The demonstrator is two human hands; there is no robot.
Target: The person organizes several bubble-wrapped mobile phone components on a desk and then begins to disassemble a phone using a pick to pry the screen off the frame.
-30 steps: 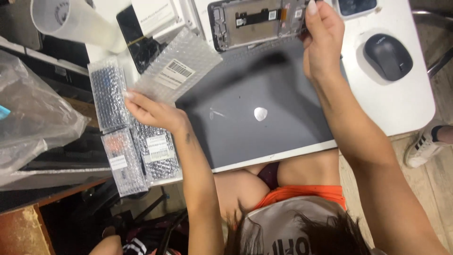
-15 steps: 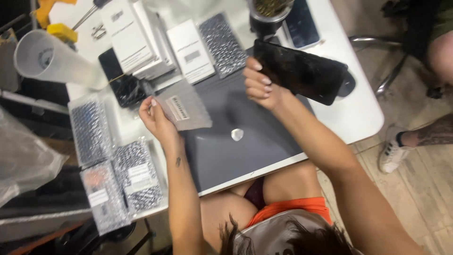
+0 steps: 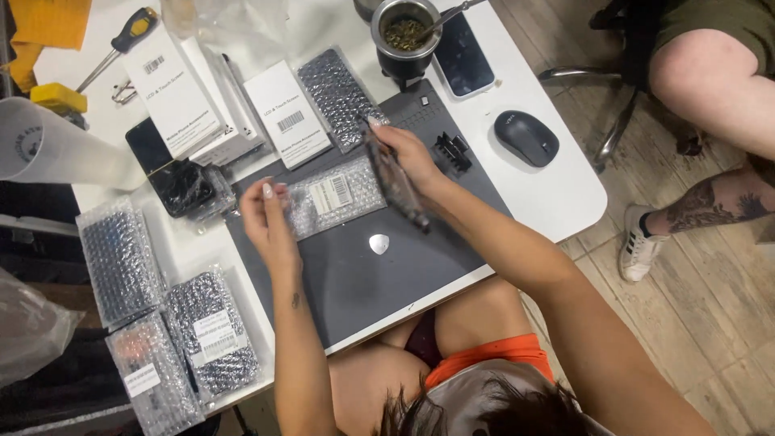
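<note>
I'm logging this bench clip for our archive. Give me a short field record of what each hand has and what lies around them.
left hand: fingers on the edge of a bubble-wrap pouch with a label
right hand: holds a dark flat phone panel, tilted on edge
surface: grey work mat on a white table
on mat: small light pick
nearby: white boxes, black mouse, metal cup, screwdriver

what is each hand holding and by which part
Right hand holds a dark phone screen panel by its upper end; left hand pinches the bubble-wrap pouch at its left edge.
</note>
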